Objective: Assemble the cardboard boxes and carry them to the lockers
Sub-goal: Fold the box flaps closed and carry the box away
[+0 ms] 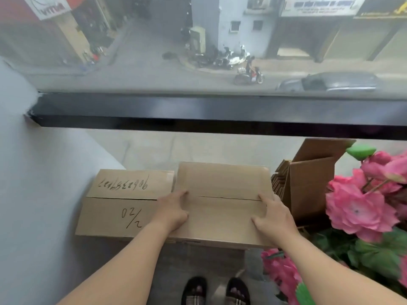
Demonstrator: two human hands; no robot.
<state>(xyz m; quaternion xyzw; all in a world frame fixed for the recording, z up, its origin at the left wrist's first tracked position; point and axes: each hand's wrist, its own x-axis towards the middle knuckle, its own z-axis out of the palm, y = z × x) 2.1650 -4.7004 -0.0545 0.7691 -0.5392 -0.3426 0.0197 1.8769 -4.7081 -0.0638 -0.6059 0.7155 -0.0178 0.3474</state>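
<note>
The closed plain brown cardboard box [222,203] sits on the floor before the window, its long axis crosswise, left hand [172,209] and right hand [274,213] pressing flat, fingers straight, at opposite ends.

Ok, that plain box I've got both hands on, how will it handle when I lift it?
The plain box probably lifts light, apparently just cardboard. Its top flaps meet at an untaped seam, so they may spring open. With the left hand and right hand flat on top, it likely flexes; grip the sides.
</note>
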